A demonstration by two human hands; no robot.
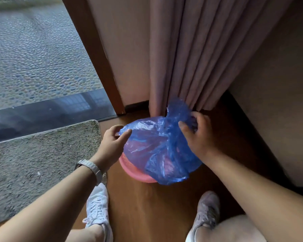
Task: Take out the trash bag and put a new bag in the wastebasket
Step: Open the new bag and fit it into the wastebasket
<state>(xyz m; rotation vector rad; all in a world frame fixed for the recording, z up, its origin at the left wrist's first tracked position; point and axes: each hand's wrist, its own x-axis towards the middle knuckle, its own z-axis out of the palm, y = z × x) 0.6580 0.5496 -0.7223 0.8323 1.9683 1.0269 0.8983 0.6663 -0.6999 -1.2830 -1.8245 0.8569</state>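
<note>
**Two Hands on the Blue Bag**

The fingers (183,125) of the right hand (198,135) are curling in and grabbing a bunch of the blue bag (156,142) near the top, right of the middle of the frame. A loose bit of plastic is sticking up past the knuckles.

The left hand (112,142) is reaching in from the left. Its fingers are half open and bending a little, with a gap between them and the thumb (127,134). The thumb tip is touching the left edge of the bag. The other fingers are not closing on the plastic.

The bag is lying puffed up over the pink wastebasket (135,172), in the middle of the frame. It is hanging down the basket's near side and right side. Only the pink lower left part is peeking out.

A silver watch (93,169) is sitting on the left wrist. The basket is standing on the wooden floor (156,206), just in front of a pink curtain (199,49). A fuzzy gray rug (42,163) is lying at the left. Two white shoes (98,206) are showing at the bottom.
</note>
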